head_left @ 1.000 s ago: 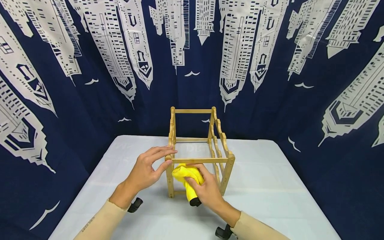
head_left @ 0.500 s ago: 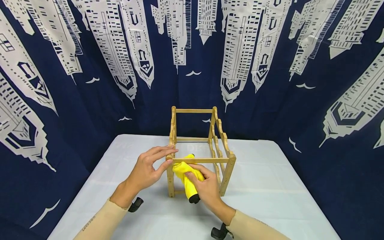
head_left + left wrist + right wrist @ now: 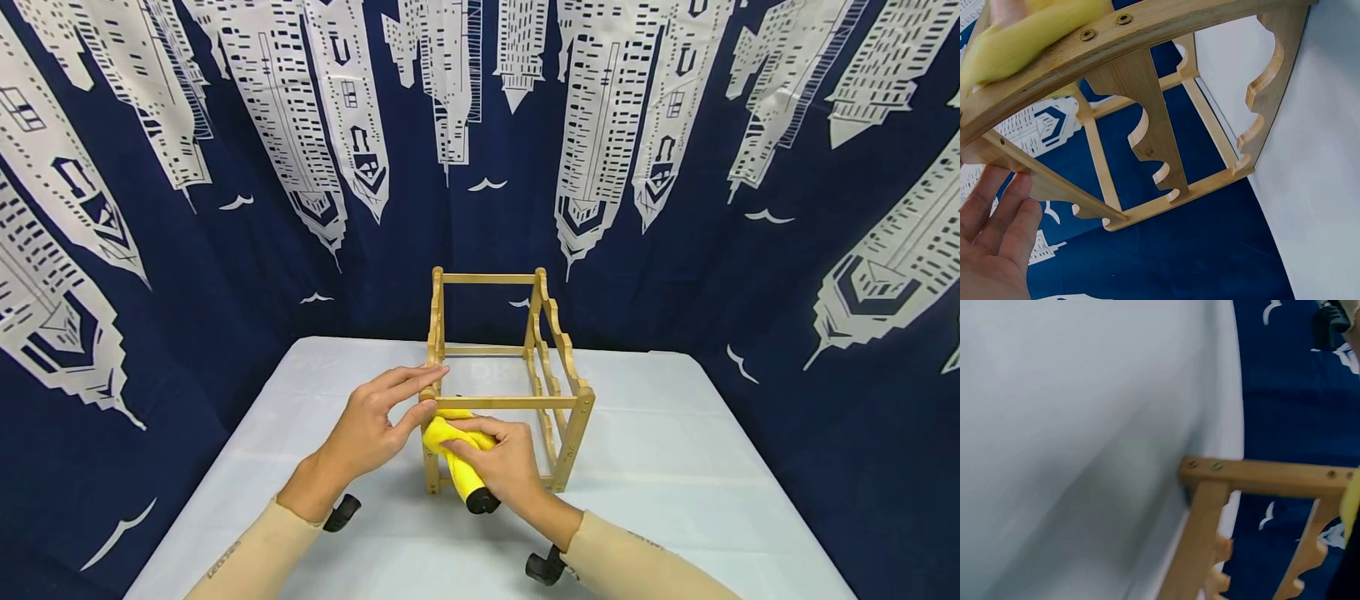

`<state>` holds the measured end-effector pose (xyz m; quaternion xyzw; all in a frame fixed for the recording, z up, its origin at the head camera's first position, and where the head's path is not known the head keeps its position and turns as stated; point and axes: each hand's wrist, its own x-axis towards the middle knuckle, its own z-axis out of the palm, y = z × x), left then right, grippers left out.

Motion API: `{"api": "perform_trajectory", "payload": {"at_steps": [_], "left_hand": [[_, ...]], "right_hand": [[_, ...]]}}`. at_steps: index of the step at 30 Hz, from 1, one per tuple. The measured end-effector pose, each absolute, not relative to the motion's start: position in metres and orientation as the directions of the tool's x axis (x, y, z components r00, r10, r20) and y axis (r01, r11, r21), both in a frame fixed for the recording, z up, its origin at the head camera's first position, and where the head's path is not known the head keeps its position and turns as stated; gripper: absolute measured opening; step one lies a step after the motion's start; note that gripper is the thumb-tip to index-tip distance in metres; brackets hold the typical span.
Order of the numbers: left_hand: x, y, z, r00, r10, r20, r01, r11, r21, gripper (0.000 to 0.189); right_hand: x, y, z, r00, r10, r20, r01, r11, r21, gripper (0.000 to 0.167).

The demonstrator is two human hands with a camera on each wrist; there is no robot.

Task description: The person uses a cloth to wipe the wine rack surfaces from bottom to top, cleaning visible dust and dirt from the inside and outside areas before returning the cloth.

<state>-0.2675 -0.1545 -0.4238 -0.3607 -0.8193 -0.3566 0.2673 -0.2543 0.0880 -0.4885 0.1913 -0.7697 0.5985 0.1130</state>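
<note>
In the head view, my left hand [image 3: 375,421] holds the near left top corner of a light wooden rack [image 3: 510,402], fingers over the rail and thumb on the front side. The left wrist view shows its straight fingers against a rail. My right hand [image 3: 510,467] grips a bunched yellow cloth [image 3: 461,475] with black edging. The cloth lies against the near left post, partly below the front top rail. Scalloped side slats show on the rack [image 3: 1166,144] in the left wrist view. In the right wrist view only a sliver of cloth [image 3: 1350,503] shows, and the right hand is hidden.
The rack stands upright on a white-covered table [image 3: 675,467]. A dark blue curtain [image 3: 480,225] with white city buildings hangs behind and beside the table. Black wrist devices [image 3: 546,567] sit under the forearms.
My right hand has shifted the cloth slightly left onto the near left post; the part that showed above the front rail has dropped. My left hand keeps its place on the corner.
</note>
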Motion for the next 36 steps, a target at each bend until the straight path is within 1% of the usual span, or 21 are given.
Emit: {"api": "perform_trajectory", "payload": {"at_steps": [2, 4, 6, 9, 11, 15, 18, 22, 25, 29, 33, 36], "left_hand": [[-0.268, -0.153, -0.425, -0.592, 0.396, 0.702, 0.784, 0.485, 0.388, 0.051], [-0.268, -0.152, -0.426, -0.594, 0.390, 0.704, 0.783, 0.484, 0.392, 0.052], [-0.267, -0.152, -0.427, -0.600, 0.387, 0.700, 0.778, 0.485, 0.399, 0.052], [-0.267, -0.152, -0.428, -0.604, 0.396, 0.692, 0.778, 0.483, 0.402, 0.051], [-0.267, -0.153, -0.429, -0.599, 0.397, 0.695, 0.781, 0.483, 0.397, 0.052], [-0.267, -0.154, -0.431, -0.586, 0.383, 0.714, 0.786, 0.485, 0.384, 0.053], [-0.268, -0.154, -0.431, -0.577, 0.380, 0.723, 0.790, 0.483, 0.376, 0.055], [-0.268, -0.154, -0.430, -0.562, 0.380, 0.735, 0.798, 0.483, 0.360, 0.055], [-0.267, -0.155, -0.430, -0.561, 0.377, 0.737, 0.796, 0.489, 0.356, 0.055], [-0.268, -0.155, -0.428, -0.559, 0.379, 0.738, 0.799, 0.485, 0.356, 0.056], [-0.269, -0.154, -0.429, -0.562, 0.380, 0.734, 0.800, 0.476, 0.366, 0.057], [-0.269, -0.154, -0.430, -0.571, 0.380, 0.728, 0.797, 0.470, 0.379, 0.058]], "right_hand": [[-0.256, 0.093, -0.495, -0.899, -0.220, 0.380, -0.434, 0.317, -0.843, 0.023], [-0.258, 0.097, -0.504, -0.891, -0.295, 0.345, -0.448, 0.453, -0.771, 0.021], [-0.259, 0.098, -0.512, -0.882, -0.359, 0.305, -0.465, 0.558, -0.687, 0.019], [-0.260, 0.098, -0.518, -0.875, -0.408, 0.260, -0.479, 0.647, -0.593, 0.018], [-0.259, 0.097, -0.519, -0.873, -0.414, 0.259, -0.483, 0.650, -0.587, 0.018], [-0.256, 0.094, -0.517, -0.848, -0.426, 0.314, -0.525, 0.601, -0.603, 0.016], [-0.251, 0.092, -0.514, -0.838, -0.404, 0.367, -0.543, 0.554, -0.631, 0.015], [-0.247, 0.088, -0.504, -0.857, -0.309, 0.412, -0.514, 0.471, -0.717, 0.017], [-0.244, 0.086, -0.494, -0.875, -0.217, 0.432, -0.483, 0.375, -0.791, 0.019], [-0.243, 0.084, -0.480, -0.885, -0.113, 0.451, -0.465, 0.236, -0.853, 0.021], [-0.242, 0.083, -0.473, -0.899, -0.069, 0.433, -0.438, 0.110, -0.892, 0.022], [-0.241, 0.086, -0.474, -0.907, -0.073, 0.416, -0.421, 0.092, -0.902, 0.022]]}}
